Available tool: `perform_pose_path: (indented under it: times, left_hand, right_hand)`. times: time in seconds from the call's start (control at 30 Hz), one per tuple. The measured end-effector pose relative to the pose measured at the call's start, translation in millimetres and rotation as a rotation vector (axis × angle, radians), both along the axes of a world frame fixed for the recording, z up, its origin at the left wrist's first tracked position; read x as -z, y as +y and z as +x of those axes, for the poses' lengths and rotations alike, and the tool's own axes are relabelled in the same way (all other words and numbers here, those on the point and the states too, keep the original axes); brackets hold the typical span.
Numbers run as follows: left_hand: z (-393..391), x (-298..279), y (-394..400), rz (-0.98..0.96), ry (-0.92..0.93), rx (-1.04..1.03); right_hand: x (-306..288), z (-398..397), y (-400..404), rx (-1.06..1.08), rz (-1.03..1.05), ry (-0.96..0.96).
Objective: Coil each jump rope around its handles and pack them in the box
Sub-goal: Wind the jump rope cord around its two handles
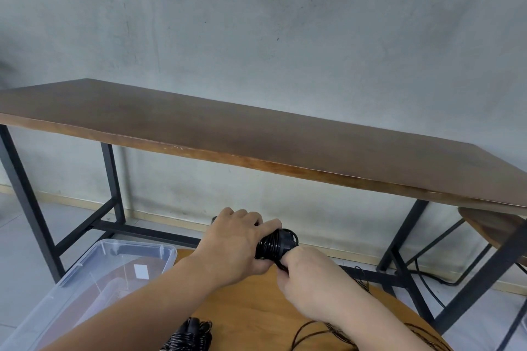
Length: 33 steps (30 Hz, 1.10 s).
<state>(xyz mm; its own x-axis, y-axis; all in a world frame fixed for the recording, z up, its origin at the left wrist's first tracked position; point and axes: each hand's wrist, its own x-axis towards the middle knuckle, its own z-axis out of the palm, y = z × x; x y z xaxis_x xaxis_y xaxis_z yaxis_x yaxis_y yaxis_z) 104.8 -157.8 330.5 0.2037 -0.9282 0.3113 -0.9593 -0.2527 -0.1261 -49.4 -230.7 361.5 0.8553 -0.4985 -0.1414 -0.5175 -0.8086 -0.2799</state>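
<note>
While both hands' fingers grip one coiled jump rope (274, 245), a second bundle (189, 336) lies below.

Two hands on a coiled jump rope

The left hand (232, 245) grips the black rope bundle (273, 245); the right hand (306, 273) pinches its cord above a round wooden table (251, 302), beside a clear plastic box (85, 279).

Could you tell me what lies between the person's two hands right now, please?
In the head view, a bundle of black jump rope coiled around its handles lies between them: the left hand grips one end, and the right hand pinches the rope at the other.
</note>
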Motion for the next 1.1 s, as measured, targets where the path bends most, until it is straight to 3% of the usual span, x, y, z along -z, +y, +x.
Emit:
perform_pose_path:
  times: [0.27,0.33,0.47,0.67,0.93,1.1]
  left_hand:
    - [-7.2,-8.1,2.0,0.052,0.0,0.061]
    - [-10.0,-11.8,3.7,0.092,0.042,0.087]
    - [-13.3,-21.0,10.5,0.15,0.142,0.126]
    - [-15.7,-28.8,18.2,0.074,0.246,0.153]
    - [-25.5,-36.8,30.6,0.11,0.788,0.201]
    - [-19.4,-36.9,29.9,-0.003,1.112,0.211]
  right_hand:
    - [-54.2,-0.3,-13.6,-0.202,-0.202,0.145]
    - [-67.4,1.8,-23.2,-0.257,-0.174,0.164]
    - [-72.2,9.6,-44.6,-0.284,0.048,0.131]
    - [-62.9,16.5,-62.7,-0.265,0.324,0.008]
    - [-39.0,9.4,-87.8,-0.278,0.921,-0.113]
    - [-6.5,7.5,-95.5,-0.112,1.272,-0.301]
